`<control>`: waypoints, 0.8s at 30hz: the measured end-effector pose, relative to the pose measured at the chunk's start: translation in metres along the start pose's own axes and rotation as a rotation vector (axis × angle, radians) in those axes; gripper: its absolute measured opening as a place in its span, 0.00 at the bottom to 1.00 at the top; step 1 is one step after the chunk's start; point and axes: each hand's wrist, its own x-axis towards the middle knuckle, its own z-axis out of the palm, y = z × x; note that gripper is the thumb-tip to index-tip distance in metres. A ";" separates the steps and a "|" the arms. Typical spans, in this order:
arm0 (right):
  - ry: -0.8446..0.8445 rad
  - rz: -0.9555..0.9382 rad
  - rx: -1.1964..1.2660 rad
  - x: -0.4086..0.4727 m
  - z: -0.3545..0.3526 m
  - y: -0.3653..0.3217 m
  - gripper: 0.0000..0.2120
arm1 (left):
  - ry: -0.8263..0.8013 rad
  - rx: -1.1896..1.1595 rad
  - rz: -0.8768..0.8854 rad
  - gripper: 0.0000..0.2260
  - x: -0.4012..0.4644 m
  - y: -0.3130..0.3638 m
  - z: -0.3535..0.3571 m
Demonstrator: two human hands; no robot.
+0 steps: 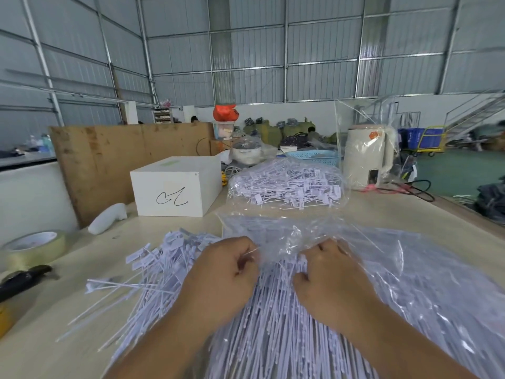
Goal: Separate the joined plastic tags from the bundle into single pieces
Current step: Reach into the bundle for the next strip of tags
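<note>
**Both hands at the tag bundle**

We see the left hand (226, 272) and right hand (325, 272) low in the frame's centre, fingers curled, pinching the plastic tags (276, 274) at the head of the bundle (273, 337), which lies partly in a clear bag (410, 269). Loose tags (153, 272) spread at lower left on the table (68, 346)

white plastic tags (276, 324), fanned bundle, tabletop

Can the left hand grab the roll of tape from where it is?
Probably yes: the left hand now pinches white plastic tags, but only bare tabletop lies toward the yellowish tape roll.
</note>
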 end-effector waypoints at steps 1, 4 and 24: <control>0.017 0.014 0.017 0.000 -0.001 0.000 0.18 | -0.017 0.037 0.045 0.04 0.000 -0.001 0.001; 0.058 0.044 0.078 -0.001 -0.005 -0.002 0.09 | -0.146 0.238 0.130 0.15 0.001 -0.004 0.006; 0.146 0.029 0.212 -0.009 -0.024 -0.003 0.06 | -0.205 0.499 0.057 0.26 0.004 -0.012 0.017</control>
